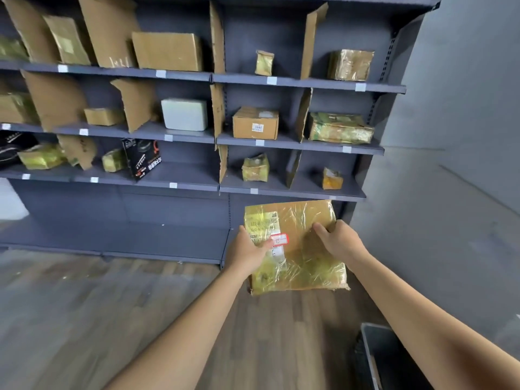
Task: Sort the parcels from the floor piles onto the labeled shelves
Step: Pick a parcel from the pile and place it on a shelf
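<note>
The tape-wrapped cardboard parcel (305, 267) is held in the air at lower centre of the frame, in front of the lowest shelf level, its broad face tilted towards the camera. Both arms reach straight forward. The left hand (247, 254) has its grip on the parcel's left edge, thumb across the face. The right hand (342, 240) has its grip on the upper right edge, thumb on the face and fingers curled behind.

A white shipping label (261, 223) and a red-bordered sticker (279, 239) sit by the left thumb; their writing is too blurred to read.

Behind stands the dark grey shelving unit (183, 209), with white edge tags (271, 80), cardboard dividers (311, 40) and a brown carton (255, 123). Wood-look floor (84, 305) lies before it, and a grey bin (377, 356) is at lower right.
</note>
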{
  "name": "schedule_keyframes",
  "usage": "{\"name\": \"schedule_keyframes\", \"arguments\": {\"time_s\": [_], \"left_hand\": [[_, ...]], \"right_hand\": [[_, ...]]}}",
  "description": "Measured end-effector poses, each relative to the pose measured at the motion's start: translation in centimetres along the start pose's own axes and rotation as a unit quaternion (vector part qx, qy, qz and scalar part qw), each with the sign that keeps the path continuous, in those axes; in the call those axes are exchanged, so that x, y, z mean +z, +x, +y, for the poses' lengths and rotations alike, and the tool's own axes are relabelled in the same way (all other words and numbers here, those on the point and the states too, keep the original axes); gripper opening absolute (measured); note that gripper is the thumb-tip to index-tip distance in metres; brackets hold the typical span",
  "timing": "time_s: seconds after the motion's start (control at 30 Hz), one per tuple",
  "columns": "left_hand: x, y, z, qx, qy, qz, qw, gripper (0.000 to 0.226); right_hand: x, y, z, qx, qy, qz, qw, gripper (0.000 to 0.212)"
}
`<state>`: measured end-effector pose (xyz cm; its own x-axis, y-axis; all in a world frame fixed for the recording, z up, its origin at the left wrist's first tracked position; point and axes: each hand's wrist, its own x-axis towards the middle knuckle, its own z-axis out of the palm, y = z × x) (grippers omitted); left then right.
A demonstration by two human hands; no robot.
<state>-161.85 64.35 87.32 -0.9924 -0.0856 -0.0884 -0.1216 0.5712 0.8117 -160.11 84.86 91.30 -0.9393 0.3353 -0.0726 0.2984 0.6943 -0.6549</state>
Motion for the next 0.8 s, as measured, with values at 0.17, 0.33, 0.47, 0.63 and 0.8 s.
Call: {"name": "schedule_keyframes", "arguments": {"time_s": [0.17, 0.33, 0.47, 0.63, 0.8], "left_hand": [[-5.8, 4.5, -4.8, -0.015, 0.024, 0.017, 0.999, 0.075], [-10.7, 8.1, -8.7, -0.036, 0.047, 0.04, 0.997, 0.073], [-13.9, 10.9, -11.5, -0.066, 0.055, 0.057, 0.995, 0.077], [-17.2, 14.7, -14.2, -0.1, 0.073, 0.076, 0.989, 0.079], [-20.5, 20.5, -16.3, -0.125, 0.077, 0.078, 0.986, 0.073]], "right_hand": [[6.4, 1.7, -6.0, 0.001, -0.004, -0.021, 1.0, 0.048], [11.8, 3.2, -11.1, -0.005, -0.01, -0.048, 0.999, 0.046], [15.9, 4.8, -15.0, -0.019, -0.012, -0.076, 0.997, 0.046], [20.6, 7.8, -19.0, -0.026, -0.015, -0.116, 0.993, 0.047], [25.9, 13.0, -23.0, -0.038, -0.012, -0.147, 0.988, 0.051]]}}
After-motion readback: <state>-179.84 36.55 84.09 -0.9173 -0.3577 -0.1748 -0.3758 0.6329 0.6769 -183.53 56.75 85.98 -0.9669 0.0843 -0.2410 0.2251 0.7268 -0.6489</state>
